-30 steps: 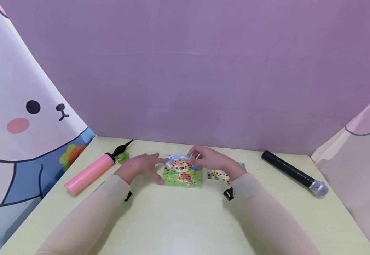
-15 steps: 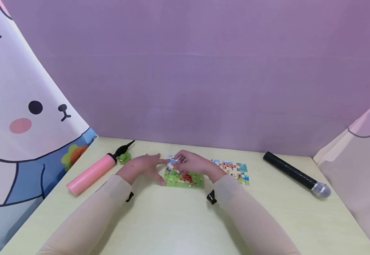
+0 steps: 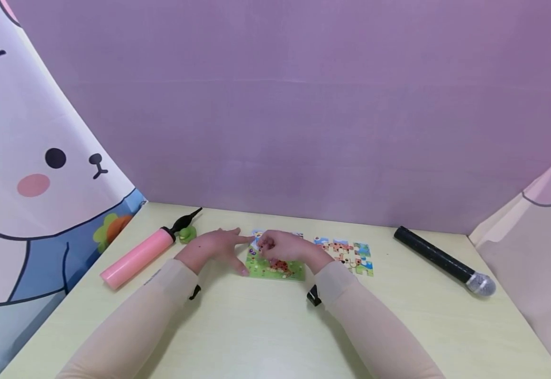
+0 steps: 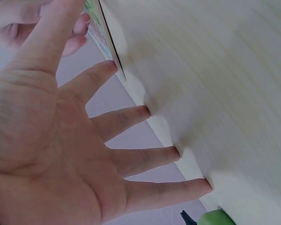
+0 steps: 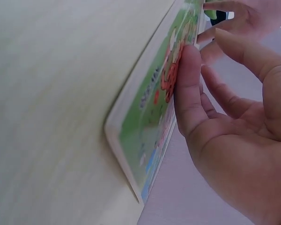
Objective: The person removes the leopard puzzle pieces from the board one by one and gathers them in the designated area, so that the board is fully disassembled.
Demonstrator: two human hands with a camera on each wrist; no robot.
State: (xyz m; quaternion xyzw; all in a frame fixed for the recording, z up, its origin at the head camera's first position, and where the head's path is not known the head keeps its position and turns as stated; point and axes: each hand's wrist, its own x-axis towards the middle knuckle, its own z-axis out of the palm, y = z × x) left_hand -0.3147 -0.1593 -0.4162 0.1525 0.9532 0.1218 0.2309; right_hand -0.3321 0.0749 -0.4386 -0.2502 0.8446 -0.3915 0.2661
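Observation:
A leopard picture board [image 3: 275, 271] with a green and blue background lies flat at the back middle of the table. My left hand [image 3: 216, 250] is spread at its left side, with thumb and index finger by the board's edge. Separated fingertips touch the tabletop in the left wrist view. Over the board's upper part is my right hand [image 3: 285, 246], its fingers bent. One right finger [image 5: 187, 84] touches the picture in the right wrist view, and I see nothing between the fingers. Part of the leopard is hidden beneath this hand. Leopard jigsaw pieces [image 3: 363, 258] lie right of the board.
A pink hand pump [image 3: 138, 259] with a black nozzle lies at the left, with a small green toy [image 3: 187, 234] beside it. A black microphone [image 3: 443, 260] with a grey head lies at the right. A purple backdrop [image 3: 304, 116] stands behind the table [image 3: 256, 326].
My right hand has moved left from the board's upper right to its upper left, uncovering the jigsaw pieces. The left hand has stayed at the board's left side.

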